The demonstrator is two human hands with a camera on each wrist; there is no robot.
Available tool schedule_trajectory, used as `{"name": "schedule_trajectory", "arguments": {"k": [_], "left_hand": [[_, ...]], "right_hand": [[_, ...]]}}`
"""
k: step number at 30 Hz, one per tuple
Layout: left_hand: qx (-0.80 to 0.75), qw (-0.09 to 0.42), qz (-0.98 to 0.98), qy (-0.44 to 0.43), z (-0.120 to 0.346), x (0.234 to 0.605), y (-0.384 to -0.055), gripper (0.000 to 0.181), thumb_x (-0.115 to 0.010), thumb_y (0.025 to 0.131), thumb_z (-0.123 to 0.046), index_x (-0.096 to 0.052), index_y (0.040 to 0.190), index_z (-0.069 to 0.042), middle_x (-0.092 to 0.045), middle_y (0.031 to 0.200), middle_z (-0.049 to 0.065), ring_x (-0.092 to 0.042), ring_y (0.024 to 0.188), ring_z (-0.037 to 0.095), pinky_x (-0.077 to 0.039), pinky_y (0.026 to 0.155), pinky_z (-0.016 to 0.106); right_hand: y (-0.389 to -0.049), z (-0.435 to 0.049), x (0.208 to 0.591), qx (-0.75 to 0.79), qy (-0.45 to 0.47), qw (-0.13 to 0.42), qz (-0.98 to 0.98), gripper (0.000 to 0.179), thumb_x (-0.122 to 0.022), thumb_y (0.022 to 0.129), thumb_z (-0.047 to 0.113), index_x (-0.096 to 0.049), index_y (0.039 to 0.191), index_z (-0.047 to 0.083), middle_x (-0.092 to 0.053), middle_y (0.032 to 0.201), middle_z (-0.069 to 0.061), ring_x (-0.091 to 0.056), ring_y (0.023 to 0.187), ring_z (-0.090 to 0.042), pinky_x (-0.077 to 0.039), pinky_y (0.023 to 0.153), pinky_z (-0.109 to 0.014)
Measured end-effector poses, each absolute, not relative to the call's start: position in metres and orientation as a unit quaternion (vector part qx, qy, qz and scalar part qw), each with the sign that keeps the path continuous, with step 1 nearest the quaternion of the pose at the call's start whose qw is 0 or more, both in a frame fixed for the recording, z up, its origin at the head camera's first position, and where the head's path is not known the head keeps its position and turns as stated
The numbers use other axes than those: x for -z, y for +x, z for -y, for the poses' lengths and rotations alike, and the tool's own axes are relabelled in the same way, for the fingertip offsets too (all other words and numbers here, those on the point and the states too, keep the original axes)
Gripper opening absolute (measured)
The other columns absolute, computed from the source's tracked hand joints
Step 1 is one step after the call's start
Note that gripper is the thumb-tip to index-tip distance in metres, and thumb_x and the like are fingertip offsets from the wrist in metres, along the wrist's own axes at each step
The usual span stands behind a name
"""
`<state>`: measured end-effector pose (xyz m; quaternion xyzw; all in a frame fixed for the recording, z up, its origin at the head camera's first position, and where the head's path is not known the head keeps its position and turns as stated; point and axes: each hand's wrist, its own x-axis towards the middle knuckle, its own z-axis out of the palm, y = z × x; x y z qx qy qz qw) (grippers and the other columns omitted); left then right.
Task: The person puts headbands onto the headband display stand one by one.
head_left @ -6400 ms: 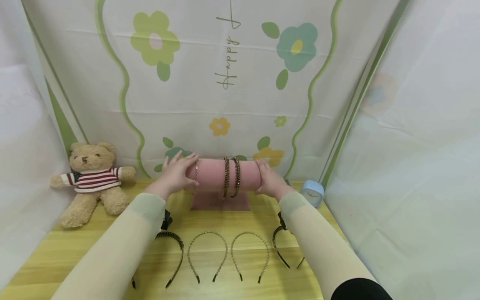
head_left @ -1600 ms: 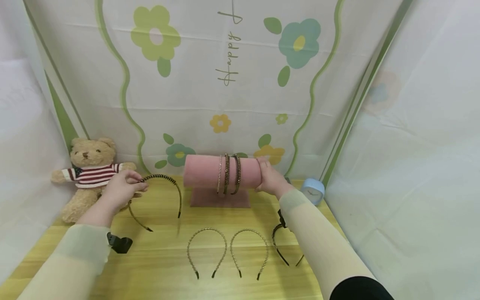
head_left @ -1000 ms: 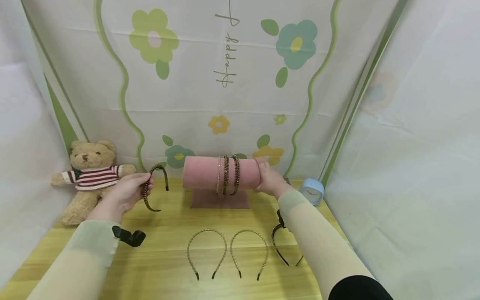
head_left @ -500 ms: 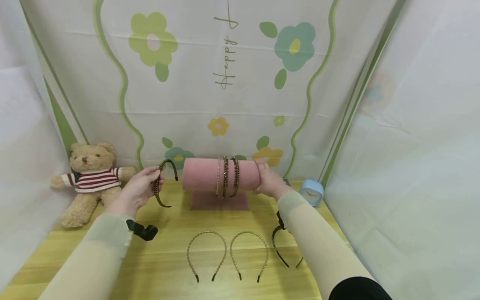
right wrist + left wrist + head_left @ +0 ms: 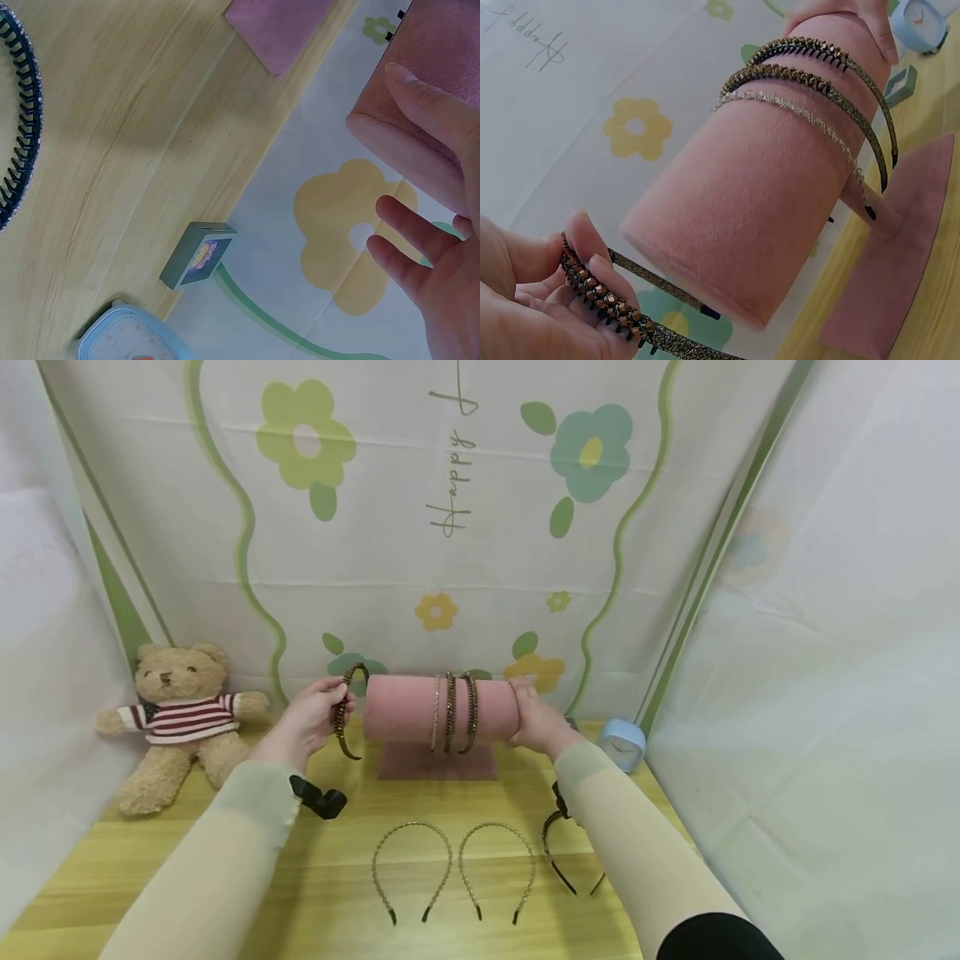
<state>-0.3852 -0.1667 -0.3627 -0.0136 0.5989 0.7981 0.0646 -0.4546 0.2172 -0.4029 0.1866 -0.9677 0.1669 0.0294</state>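
A pink velvet headband stand (image 5: 405,710), a padded roll on a flat base, stands at the table's back. Three headbands hang over the roll: a thin clear-beaded headband (image 5: 791,109) and two with bronze beads (image 5: 795,77). My left hand (image 5: 311,718) pinches another bronze-beaded headband (image 5: 604,292) between thumb and fingers, just off the roll's left end. In the left wrist view one tip of this headband overlaps the roll's end. At the right end, my right hand (image 5: 540,718) grips the roll, thumb on the front; two of its fingers (image 5: 409,225) stick out free.
Two clear-beaded headbands (image 5: 412,823) lie on the table in front. A dark headband (image 5: 549,852) lies partly under the right forearm. A teddy bear (image 5: 183,702) sits at left. A blue clock (image 5: 622,743) and a small green box (image 5: 197,255) stand at right.
My left hand has picked up the bronze-beaded headband from the table's left, turned it and brought it right to the roll. Earlier, the clear-beaded headband shifted right along the roll. My right hand stays.
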Motion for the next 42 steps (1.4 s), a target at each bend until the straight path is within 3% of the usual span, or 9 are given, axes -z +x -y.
{"name": "schedule_trajectory", "arguments": {"k": [14, 22, 26, 30, 34, 42], "left_hand": [[-0.79, 0.054, -0.611, -0.018, 0.128, 0.349, -0.394, 0.045, -0.041, 0.107, -0.011, -0.03, 0.148, 0.004, -0.06, 0.096, 0.005, -0.059, 0.075, 0.006, -0.049, 0.069, 0.019], [-0.781, 0.046, -0.622, -0.048, 0.109, 0.343, -0.406, 0.049, -0.043, 0.107, -0.015, -0.029, 0.151, 0.001, -0.061, 0.106, 0.01, -0.062, 0.077, 0.007, -0.052, 0.074, 0.02], [-0.744, 0.036, -0.665, -0.06, 0.105, 0.344, -0.409, 0.056, -0.049, 0.105, -0.02, -0.027, 0.153, 0.0, -0.062, 0.11, 0.012, -0.064, 0.075, 0.007, -0.055, 0.075, 0.022], [-0.713, 0.032, -0.699, -0.051, 0.101, 0.347, -0.411, 0.06, -0.055, 0.102, -0.014, -0.026, 0.152, 0.002, -0.061, 0.115, 0.015, -0.066, 0.077, 0.011, -0.056, 0.078, 0.027], [-0.691, 0.024, -0.721, -0.051, 0.096, 0.349, -0.41, 0.054, -0.057, 0.1, -0.009, -0.031, 0.145, 0.006, -0.062, 0.119, 0.021, -0.068, 0.085, 0.019, -0.056, 0.082, 0.031], [-0.501, -0.06, -0.863, -0.04, 0.091, 0.347, -0.404, 0.033, -0.062, 0.094, -0.022, -0.057, 0.116, 0.003, -0.059, 0.115, 0.019, -0.056, 0.104, 0.033, -0.052, 0.085, 0.044]], "right_hand": [[-0.455, -0.217, 0.403, -0.169, 0.181, 0.026, 0.969, 0.123, -0.092, 0.068, 0.016, -0.008, 0.159, 0.019, -0.008, 0.164, -0.008, -0.053, 0.119, -0.038, -0.049, 0.093, -0.049], [-0.454, -0.217, 0.401, -0.167, 0.182, 0.025, 0.969, 0.123, -0.092, 0.068, 0.016, -0.008, 0.159, 0.019, -0.009, 0.164, -0.009, -0.052, 0.121, -0.038, -0.05, 0.093, -0.049], [-0.455, -0.218, 0.402, -0.173, 0.183, 0.024, 0.968, 0.123, -0.092, 0.067, 0.016, -0.009, 0.159, 0.019, -0.009, 0.164, -0.008, -0.051, 0.122, -0.038, -0.049, 0.095, -0.049], [-0.456, -0.217, 0.403, -0.173, 0.183, 0.026, 0.967, 0.124, -0.093, 0.067, 0.016, -0.01, 0.159, 0.02, -0.01, 0.164, -0.009, -0.051, 0.123, -0.038, -0.049, 0.094, -0.049], [-0.458, -0.217, 0.404, -0.174, 0.181, 0.026, 0.968, 0.125, -0.093, 0.066, 0.016, -0.01, 0.159, 0.021, -0.009, 0.164, -0.008, -0.052, 0.122, -0.037, -0.05, 0.092, -0.049], [-0.458, -0.217, 0.405, -0.173, 0.186, 0.031, 0.967, 0.125, -0.093, 0.065, 0.015, -0.01, 0.159, 0.018, -0.01, 0.163, -0.011, -0.051, 0.122, -0.038, -0.049, 0.093, -0.049]]}}
